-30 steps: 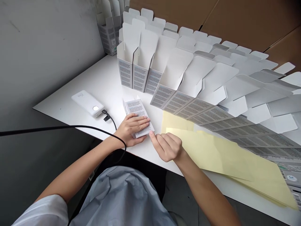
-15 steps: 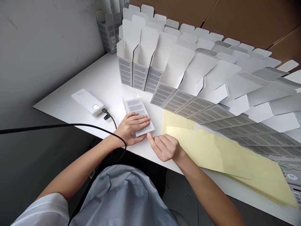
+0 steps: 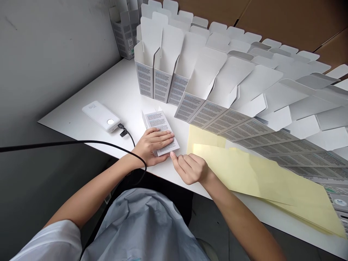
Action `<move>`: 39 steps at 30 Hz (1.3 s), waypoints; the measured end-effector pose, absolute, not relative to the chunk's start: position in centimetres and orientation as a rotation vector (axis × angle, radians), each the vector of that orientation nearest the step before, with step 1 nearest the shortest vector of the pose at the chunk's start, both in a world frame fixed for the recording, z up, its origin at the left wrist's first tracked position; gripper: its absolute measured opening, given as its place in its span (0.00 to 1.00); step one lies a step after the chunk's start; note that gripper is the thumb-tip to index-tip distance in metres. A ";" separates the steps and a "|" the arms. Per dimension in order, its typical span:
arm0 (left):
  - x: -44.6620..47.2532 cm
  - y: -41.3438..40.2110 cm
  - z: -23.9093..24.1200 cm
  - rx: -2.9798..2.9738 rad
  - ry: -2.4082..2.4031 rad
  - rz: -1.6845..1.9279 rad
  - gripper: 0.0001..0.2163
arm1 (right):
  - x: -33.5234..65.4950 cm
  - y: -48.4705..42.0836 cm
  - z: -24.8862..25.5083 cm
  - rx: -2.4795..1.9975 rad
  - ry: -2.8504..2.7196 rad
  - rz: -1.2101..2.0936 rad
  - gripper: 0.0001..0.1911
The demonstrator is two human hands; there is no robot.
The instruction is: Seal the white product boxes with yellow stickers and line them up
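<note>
A small white printed carton (image 3: 158, 125) lies flat near the front edge of the white table (image 3: 119, 90). My left hand (image 3: 153, 145) rests on top of it, fingers stretched flat and pressing it down. Just right of the carton, my right hand (image 3: 190, 167) is curled loosely, its forefinger tip touching the carton's near corner. Nothing shows inside the right hand's curled fingers.
Rows of several open white cartons (image 3: 206, 72) with raised flaps fill the table behind. Yellow backing sheets (image 3: 258, 177) lie to the right. A white power bank (image 3: 101, 116) with a black cable (image 3: 81, 144) lies to the left. Brown cardboard (image 3: 285, 21) stands behind.
My right hand has slid slightly left toward the carton's near corner. My left hand stays flat on the carton.
</note>
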State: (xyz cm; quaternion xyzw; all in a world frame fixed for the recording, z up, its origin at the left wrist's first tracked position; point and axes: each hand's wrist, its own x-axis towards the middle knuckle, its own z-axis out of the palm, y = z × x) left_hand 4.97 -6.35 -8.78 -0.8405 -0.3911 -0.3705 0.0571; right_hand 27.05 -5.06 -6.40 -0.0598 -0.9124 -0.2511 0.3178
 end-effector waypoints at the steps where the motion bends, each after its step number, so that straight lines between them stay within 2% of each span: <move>1: 5.0 -6.3 -8.7 -2.542 -1.165 -1.143 0.19 | 27.0 -5.1 -6.4 -0.162 -2.397 -0.707 0.07; 4: 5.1 -6.3 -8.4 -2.519 -1.126 -1.184 0.19 | 27.2 -5.1 -6.4 -0.190 -2.393 -0.809 0.07; 7: 5.1 -6.3 -8.3 -2.518 -1.120 -1.179 0.19 | 27.5 -5.3 -6.2 -0.169 -2.435 -0.692 0.05; 13: 5.0 -6.3 -8.3 -2.543 -1.140 -1.131 0.19 | 26.9 -5.2 -5.9 -0.591 -2.144 0.109 0.08; 17: 5.0 -6.4 -8.3 -2.538 -1.159 -1.137 0.19 | 25.8 -4.6 -6.3 -0.586 -2.124 0.440 0.06; 20: 5.1 -6.4 -8.2 -2.529 -1.159 -1.132 0.19 | 25.5 -4.3 -6.8 -0.558 -2.112 0.466 0.05; 29: 5.2 -6.3 -8.5 -2.499 -1.104 -1.178 0.19 | 25.3 -4.1 -7.1 -0.469 -2.222 0.142 0.06; 34: 5.2 -6.3 -8.9 -2.519 -1.112 -1.169 0.20 | 25.1 -4.2 -7.2 -0.586 -2.135 0.427 0.07; 39: 4.6 -6.5 -8.2 -2.623 -1.115 -1.169 0.26 | 25.6 -4.2 -6.6 -0.621 -2.085 0.731 0.02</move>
